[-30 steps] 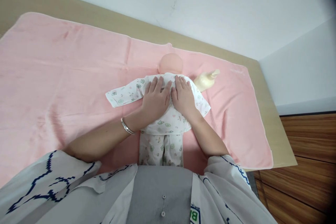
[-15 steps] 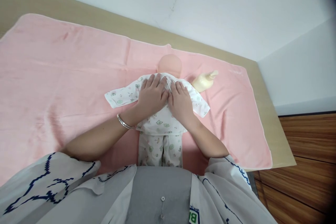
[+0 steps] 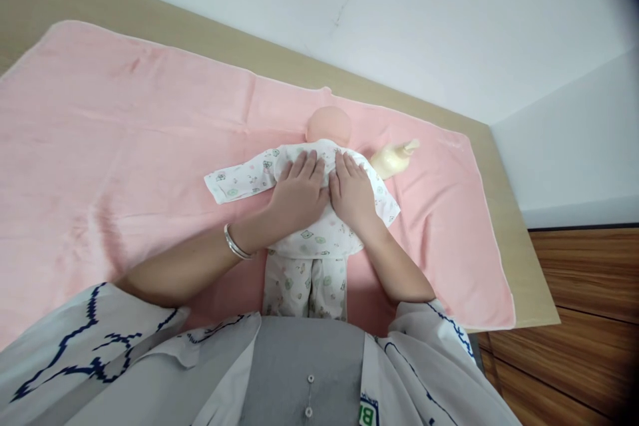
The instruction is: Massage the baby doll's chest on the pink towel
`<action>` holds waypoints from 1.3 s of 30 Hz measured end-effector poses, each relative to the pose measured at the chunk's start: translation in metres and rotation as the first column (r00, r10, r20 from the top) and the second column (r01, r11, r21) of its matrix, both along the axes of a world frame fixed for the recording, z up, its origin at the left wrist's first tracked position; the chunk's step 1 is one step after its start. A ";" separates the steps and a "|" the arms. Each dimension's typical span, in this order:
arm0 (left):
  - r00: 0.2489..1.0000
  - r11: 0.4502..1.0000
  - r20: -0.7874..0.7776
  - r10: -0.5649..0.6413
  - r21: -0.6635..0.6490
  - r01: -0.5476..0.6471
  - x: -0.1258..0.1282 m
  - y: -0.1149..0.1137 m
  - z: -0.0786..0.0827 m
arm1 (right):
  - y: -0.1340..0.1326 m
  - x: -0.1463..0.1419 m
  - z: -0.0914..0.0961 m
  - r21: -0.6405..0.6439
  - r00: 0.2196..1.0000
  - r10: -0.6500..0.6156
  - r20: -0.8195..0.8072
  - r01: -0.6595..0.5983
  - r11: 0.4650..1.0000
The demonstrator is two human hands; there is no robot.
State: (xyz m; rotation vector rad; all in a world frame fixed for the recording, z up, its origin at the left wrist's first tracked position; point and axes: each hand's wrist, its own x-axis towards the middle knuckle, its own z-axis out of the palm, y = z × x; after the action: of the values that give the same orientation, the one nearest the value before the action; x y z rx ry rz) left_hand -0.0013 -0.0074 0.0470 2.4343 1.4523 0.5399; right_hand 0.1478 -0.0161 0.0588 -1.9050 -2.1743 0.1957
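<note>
A baby doll (image 3: 328, 125) lies on a pink blanket (image 3: 164, 126), its bare head pointing away from me and no facial features showing. It wears a white printed top (image 3: 314, 239) with the sleeves spread out and matching trousers (image 3: 287, 283). My left hand (image 3: 299, 193), with a silver bangle (image 3: 235, 243) at the wrist, rests flat on the left of the doll's upper body. Beside it my right hand (image 3: 352, 193) lies flat on the right part. Both hands have stretched fingers and hold nothing; the thumbs are close together.
A cream pump bottle (image 3: 392, 160) lies on its side on the blanket, right of the doll's shoulder. The blanket covers much of a light wooden table (image 3: 532, 286). Behind it rises a white wall (image 3: 424, 26). Brown wood panels (image 3: 589, 266) stand at the right.
My hands have shifted slightly down the doll's top, away from its neck, and stay flat on it. The whole view has moved a little.
</note>
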 end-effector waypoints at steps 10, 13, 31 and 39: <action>0.999 0.999 -0.014 0.038 0.022 -0.038 -0.003 0.013 -0.008 | 0.000 0.004 -0.002 -0.013 1.000 -0.007 -0.013 0.007 1.000; 0.998 0.999 -0.063 0.009 0.032 -0.007 0.001 -0.003 0.000 | 0.020 0.020 -0.008 -0.011 0.996 -0.015 -0.092 0.014 1.000; 0.989 0.999 -0.145 0.003 -0.031 -0.007 0.002 -0.004 0.012 | 0.012 0.012 -0.004 -0.058 0.998 -0.048 -0.043 0.045 0.997; 0.997 0.995 -0.070 -0.022 -0.102 0.014 -0.014 0.026 0.012 | -0.024 -0.015 0.003 0.002 0.998 -0.003 0.060 0.003 1.000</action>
State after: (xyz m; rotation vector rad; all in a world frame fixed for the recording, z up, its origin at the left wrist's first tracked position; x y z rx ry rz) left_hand -0.0148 0.0183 0.0594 2.4069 1.4466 0.3704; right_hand 0.1328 -0.0404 0.0617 -1.9367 -2.2092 0.1367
